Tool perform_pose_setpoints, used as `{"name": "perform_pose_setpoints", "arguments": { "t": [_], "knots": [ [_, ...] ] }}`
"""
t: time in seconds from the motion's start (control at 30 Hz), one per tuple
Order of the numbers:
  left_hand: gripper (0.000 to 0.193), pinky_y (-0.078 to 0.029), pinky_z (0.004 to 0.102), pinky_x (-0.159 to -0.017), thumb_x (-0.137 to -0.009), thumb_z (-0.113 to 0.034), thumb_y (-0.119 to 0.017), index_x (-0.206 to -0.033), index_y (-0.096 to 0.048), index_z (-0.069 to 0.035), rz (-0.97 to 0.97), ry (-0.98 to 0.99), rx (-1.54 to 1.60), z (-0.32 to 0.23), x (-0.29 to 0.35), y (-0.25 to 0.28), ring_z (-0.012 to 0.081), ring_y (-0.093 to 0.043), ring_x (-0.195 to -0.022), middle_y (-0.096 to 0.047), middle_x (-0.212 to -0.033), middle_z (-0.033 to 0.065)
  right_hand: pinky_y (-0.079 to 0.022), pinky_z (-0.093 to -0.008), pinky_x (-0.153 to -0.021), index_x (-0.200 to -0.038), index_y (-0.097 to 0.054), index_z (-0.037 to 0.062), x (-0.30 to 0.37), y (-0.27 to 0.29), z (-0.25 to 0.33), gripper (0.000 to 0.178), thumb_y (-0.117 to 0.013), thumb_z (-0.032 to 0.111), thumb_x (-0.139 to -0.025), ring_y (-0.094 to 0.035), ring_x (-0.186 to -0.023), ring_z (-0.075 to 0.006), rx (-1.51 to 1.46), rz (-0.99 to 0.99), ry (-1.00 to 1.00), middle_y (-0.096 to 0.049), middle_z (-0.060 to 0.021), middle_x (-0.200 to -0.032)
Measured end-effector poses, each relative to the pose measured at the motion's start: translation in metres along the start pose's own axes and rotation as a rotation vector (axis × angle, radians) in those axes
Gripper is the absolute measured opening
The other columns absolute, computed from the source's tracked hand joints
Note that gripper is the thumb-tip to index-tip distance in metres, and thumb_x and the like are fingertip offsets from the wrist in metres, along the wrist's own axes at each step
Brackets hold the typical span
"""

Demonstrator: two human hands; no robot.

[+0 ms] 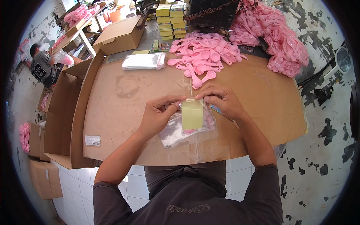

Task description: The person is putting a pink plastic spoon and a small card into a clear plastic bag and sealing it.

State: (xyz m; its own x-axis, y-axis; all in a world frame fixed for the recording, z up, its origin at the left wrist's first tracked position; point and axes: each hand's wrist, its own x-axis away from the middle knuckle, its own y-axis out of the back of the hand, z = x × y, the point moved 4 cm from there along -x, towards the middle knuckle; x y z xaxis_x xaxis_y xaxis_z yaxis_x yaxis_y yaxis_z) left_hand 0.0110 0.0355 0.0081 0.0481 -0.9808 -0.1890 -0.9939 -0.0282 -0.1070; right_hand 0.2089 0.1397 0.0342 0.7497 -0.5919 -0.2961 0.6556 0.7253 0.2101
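My left hand (160, 112) and my right hand (224, 101) pinch the two top corners of a small clear plastic bag with a yellow card (192, 115) in it. Something pink shows at the bag's lower end, mostly hidden by the card. Beneath it, several loose clear bags (172, 134) lie on the cardboard-covered table (120, 108). A small blue printed card (216, 109) sits partly under my right hand. Just beyond my fingers spreads a pile of pink plastic measuring spoons (206, 54).
A stack of clear bags (144, 61) lies behind, near piles of yellow cards (163, 20). Bagged pink spoons (287, 48) are heaped at the far right. Open cardboard boxes (63, 116) line the left edge. Another person (43, 63) sits farther left.
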Motion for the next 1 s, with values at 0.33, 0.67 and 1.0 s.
{"name": "perform_pose_setpoints", "arguments": {
  "t": [0.33, 0.67, 1.0],
  "knots": [
    [0.025, -0.059, 0.0299, -0.086, -0.1, -0.01, -0.064, -0.121, -0.068, 0.002, -0.02, 0.082, 0.018, 0.006, -0.004, 0.001, 0.0146, -0.07, -0.099, -0.073, -0.112, 0.0111, -0.049, -0.0244, -0.077, -0.102, -0.074, -0.0003, 0.001, -0.002, 0.0, 0.013, -0.072, 0.002, -0.09, -0.062, -0.089, -0.0098, 0.073, 0.015, 0.034, -0.069, -0.0042, -0.099],
    [0.028, -0.06, 0.0304, -0.088, -0.101, -0.011, -0.063, -0.126, -0.066, 0.002, 0.001, 0.083, 0.023, 0.001, -0.003, -0.001, 0.0143, -0.069, -0.1, -0.072, -0.113, 0.0111, -0.053, -0.0257, -0.084, -0.114, -0.065, -0.0028, 0.001, -0.006, -0.007, 0.022, -0.07, 0.004, -0.094, -0.064, -0.092, -0.0089, -0.131, 0.036, -0.101, -0.068, -0.0036, -0.099],
    [0.035, -0.06, 0.0299, -0.083, -0.1, -0.012, -0.065, -0.132, -0.06, 0.002, -0.077, -0.225, 0.105, -0.041, 0.009, -0.013, 0.0148, -0.069, -0.095, -0.071, -0.115, 0.0121, -0.052, -0.0262, -0.082, -0.125, -0.06, -0.0027, 0.011, -0.022, 0.015, 0.033, -0.069, 0.005, -0.095, -0.064, -0.093, -0.01, -0.042, 0.141, -0.121, -0.069, -0.0057, -0.102]
  ]
}}
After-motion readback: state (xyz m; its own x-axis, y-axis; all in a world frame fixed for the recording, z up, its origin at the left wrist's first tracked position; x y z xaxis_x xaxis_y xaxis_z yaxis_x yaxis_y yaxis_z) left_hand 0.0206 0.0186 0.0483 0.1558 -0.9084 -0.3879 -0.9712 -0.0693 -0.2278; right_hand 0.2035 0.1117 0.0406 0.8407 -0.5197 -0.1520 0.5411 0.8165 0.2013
